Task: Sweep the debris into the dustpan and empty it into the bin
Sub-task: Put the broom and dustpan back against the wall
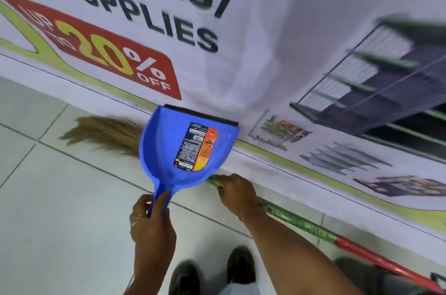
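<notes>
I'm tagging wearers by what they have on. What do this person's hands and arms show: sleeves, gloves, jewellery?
Both forearms are bare, with no sleeves in view, and there are no gloves. The left hand wears gold-coloured rings on two fingers. The right hand shows no rings from this angle; a thin reddish band seems to cross its wrist, though blur makes that unsure.

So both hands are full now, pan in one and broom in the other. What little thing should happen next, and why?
Probably lower the blue dustpan until its black lip rests flat on the tiled floor. The left hand grips its handle, the right hand grips the broom's green handle, and the bristles lie beside the pan. No debris shows.
</notes>
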`<state>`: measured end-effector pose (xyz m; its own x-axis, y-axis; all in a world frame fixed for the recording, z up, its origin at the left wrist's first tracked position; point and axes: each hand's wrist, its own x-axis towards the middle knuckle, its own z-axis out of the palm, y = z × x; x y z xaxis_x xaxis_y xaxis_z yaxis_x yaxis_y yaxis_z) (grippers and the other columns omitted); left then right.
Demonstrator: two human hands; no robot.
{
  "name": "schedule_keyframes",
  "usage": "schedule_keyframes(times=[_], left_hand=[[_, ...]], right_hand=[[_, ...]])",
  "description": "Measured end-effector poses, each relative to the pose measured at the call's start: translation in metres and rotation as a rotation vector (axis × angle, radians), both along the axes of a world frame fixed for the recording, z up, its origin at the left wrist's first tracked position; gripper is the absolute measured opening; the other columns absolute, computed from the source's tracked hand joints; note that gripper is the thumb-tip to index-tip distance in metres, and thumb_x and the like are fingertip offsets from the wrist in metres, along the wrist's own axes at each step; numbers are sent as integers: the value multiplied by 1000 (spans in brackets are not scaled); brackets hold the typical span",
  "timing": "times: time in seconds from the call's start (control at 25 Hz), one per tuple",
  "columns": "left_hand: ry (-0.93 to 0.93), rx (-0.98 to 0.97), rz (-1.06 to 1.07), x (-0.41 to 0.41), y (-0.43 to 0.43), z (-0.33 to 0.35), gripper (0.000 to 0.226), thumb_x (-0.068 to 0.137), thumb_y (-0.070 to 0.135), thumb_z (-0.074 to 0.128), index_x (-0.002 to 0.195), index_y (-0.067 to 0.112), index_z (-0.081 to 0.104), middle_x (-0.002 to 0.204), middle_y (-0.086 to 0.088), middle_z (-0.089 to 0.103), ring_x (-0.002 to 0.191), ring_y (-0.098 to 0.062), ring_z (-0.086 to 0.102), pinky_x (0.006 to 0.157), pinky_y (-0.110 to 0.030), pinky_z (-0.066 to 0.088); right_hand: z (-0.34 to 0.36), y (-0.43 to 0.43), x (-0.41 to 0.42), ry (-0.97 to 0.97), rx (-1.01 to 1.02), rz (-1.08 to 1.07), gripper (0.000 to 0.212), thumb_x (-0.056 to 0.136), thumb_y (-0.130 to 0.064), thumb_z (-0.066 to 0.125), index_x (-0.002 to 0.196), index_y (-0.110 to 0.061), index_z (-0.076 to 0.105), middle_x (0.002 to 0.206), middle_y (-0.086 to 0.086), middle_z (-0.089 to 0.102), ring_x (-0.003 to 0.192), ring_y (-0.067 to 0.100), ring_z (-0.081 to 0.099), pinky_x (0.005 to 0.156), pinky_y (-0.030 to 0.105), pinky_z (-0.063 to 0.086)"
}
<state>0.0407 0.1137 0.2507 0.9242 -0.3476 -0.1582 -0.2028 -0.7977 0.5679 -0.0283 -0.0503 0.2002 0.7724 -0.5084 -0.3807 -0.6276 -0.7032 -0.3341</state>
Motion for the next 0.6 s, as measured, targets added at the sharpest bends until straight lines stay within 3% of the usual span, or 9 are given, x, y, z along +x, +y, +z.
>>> schedule_keyframes(times=[0.12,0.2,0.28,0.36,0.52,0.6], left_hand=[[55,-56,-43,12,-4,-83,45,81,-14,57,114,15,64,118,-19,46,102,-35,45,82,-44,45],[44,-78,-63,11,-4,-127,47,81,-14,57,114,19,63,116,-14,45,98,-26,41,80,-37,42],[54,-82,-61,12,-1,-165,44,83,-10,56,114,20,62,113,-4,41,93,-12,33,80,-30,37],[124,-98,15,17,-1,-192,33,87,0,55,115,16,61,110,2,43,90,-12,35,79,-17,35],[179,-67,40,17,1,-209,27,91,7,52,115,15,60,106,6,44,83,-1,35,73,-8,30],[162,-12,16,10,1,-196,27,90,5,51,113,13,61,104,1,49,90,-6,45,78,-17,39]], right_hand=[[-97,-26,24,-20,11,-85,8,52,-13,73,60,-15,72,44,9,63,38,28,62,34,21,45],[-145,-36,35,-21,-3,-127,14,61,-12,60,51,-8,68,45,12,65,41,30,64,36,23,47],[-189,-46,42,-11,23,-232,28,79,-11,48,75,1,72,78,23,73,75,39,69,62,35,55],[-215,-58,43,71,45,-310,34,91,-13,40,101,2,68,107,26,68,103,42,61,83,39,50],[-223,-61,34,133,54,-319,41,88,0,44,124,-10,60,119,23,65,112,40,58,91,39,48],[-210,-46,8,166,83,-408,45,86,0,48,128,-13,58,120,20,65,113,37,59,92,38,49]])
